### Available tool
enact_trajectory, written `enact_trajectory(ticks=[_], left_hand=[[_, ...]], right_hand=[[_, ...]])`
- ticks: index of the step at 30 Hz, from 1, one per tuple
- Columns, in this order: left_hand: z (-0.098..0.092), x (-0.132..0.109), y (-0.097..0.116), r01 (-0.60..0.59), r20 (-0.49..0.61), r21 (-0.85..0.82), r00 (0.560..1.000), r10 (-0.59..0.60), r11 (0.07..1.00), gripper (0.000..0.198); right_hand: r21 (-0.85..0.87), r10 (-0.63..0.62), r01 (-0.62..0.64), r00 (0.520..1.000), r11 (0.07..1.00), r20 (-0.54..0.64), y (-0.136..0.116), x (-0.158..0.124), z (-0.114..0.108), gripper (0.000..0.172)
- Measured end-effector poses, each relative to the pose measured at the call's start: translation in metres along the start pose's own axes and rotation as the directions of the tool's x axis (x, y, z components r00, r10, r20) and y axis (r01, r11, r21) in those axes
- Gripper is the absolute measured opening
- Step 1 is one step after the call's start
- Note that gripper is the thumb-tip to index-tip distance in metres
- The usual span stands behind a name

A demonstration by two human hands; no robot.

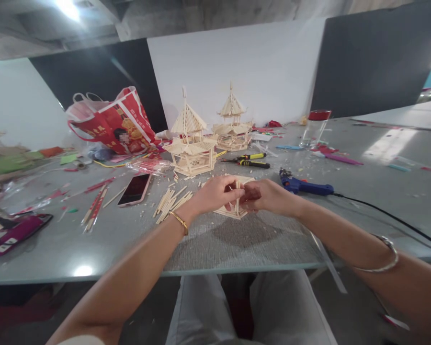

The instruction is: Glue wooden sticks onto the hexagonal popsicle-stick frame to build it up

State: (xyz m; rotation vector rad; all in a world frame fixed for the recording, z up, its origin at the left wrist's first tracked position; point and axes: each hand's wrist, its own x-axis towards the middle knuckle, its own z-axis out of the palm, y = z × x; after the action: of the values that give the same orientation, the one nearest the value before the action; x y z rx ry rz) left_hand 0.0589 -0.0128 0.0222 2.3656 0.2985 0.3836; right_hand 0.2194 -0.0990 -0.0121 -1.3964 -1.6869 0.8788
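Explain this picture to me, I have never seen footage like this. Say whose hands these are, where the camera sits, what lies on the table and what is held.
No machine here: a person works with bare hands. The one camera sits on that person's head and looks forward and down, so both arms reach in from below. The left hand and right hand meet in the middle and pinch a small stick frame between them. On the grey table stand two stick pagodas, with loose sticks, a phone, a blue glue gun and a red bag around them.
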Motion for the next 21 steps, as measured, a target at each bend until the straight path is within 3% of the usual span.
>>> enact_trajectory(ticks=[7, 13, 21], left_hand=[[-0.001, 0.000, -0.004, 0.006, -0.036, -0.028, 0.999, -0.007, 1.000, 0.030], [-0.007, 0.000, -0.006, 0.024, -0.084, -0.100, 0.996, -0.033, 0.995, 0.040], [-0.010, 0.001, -0.022, 0.006, -0.059, -0.220, 0.998, -0.020, 0.975, 0.041]], right_hand=[[-0.152, 0.009, -0.019, 0.998, 0.988, -0.062, -0.001, -0.003, -0.004, 0.007], [-0.056, 0.011, -0.022, 0.984, 0.998, -0.178, -0.003, -0.002, -0.006, 0.015], [-0.101, -0.086, 0.080, 0.995, 0.992, -0.052, 0.004, 0.000, -0.001, 0.023]])
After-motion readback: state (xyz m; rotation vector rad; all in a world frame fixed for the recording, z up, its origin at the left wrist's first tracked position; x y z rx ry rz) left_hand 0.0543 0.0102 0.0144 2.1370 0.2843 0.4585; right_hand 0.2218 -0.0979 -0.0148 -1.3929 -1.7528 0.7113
